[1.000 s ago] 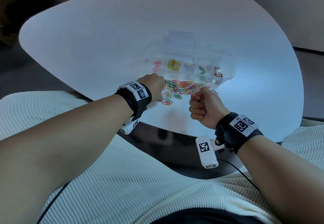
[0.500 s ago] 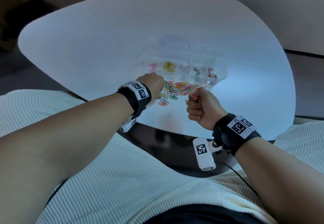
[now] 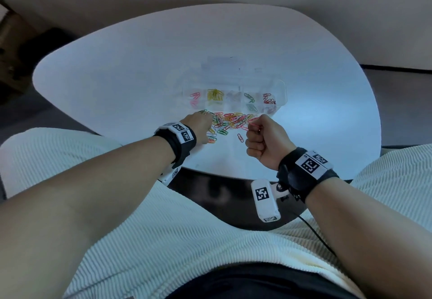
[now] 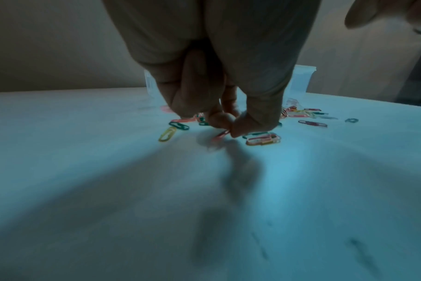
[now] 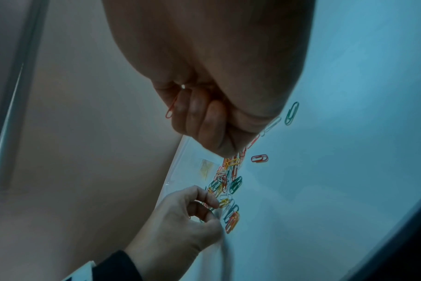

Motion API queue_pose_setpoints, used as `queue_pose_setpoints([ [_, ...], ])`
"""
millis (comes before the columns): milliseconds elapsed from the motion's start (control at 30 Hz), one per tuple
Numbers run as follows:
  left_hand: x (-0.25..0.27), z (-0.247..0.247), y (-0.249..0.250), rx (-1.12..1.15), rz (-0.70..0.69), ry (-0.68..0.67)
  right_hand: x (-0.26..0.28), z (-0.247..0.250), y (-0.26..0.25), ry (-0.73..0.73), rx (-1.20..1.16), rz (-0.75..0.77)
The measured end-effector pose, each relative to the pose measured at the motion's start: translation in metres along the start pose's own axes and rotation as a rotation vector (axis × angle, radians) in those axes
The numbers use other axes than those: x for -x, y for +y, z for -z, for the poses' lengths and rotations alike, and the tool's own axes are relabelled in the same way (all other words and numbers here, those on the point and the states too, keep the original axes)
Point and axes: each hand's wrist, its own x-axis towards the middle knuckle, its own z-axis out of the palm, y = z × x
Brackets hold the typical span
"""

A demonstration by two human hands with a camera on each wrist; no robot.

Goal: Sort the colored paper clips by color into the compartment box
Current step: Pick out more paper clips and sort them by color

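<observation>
A clear compartment box point(image 3: 282, 89) lies on the white table, with pink, yellow, pale, green and dark red clips each in a separate cell. In front of it lies a mixed pile of paper clips point(image 3: 232, 121). My left hand point(image 3: 198, 124) is down at the pile's left end, fingers curled and pinching green clips point(image 5: 206, 208). The thumb and fingertips point(image 4: 228, 121) meet just above the table. My right hand point(image 3: 261, 132) is a fist at the pile's right end, raised off the table. It holds a red clip point(image 5: 170, 109) that sticks out of the fist.
The round white table point(image 3: 140, 76) has bare surface to the left, right and far side of the box. A single purple clip point(image 3: 240, 137) lies apart near the front edge. My lap in pale ribbed cloth is just below the table's edge.
My right fist has drawn back a little from the pile with the red clip, and a lone purple clip now shows beside it. The left hand stays at the pile's left end.
</observation>
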Motion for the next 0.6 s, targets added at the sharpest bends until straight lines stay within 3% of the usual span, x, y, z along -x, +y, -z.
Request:
queue_pose_setpoints([
  [100, 0.006, 0.012, -0.001, 0.221, 0.067, 0.057, -0.001, -0.001, 0.002, -0.008, -0.021, -0.003],
  [167, 0.009, 0.025, -0.005, 0.723, 0.176, 0.073, -0.002, -0.002, 0.003, -0.011, -0.048, -0.014],
  [233, 0.017, 0.037, -0.007, 1.303, 0.24, -0.053, -0.003, -0.003, 0.004, -0.007, -0.083, -0.02],
  [300, 0.029, 0.047, -0.008, 1.596, 0.191, -0.165, -0.003, -0.005, 0.003, -0.006, -0.108, -0.023],
  [467, 0.038, 0.049, -0.008, 1.69, 0.09, -0.253, 0.001, -0.01, 0.0, -0.06, -0.173, -0.002],
  [600, 0.032, 0.044, -0.008, 1.556, 0.203, -0.204, 0.003, -0.012, -0.002, -0.114, -0.203, 0.018],
])
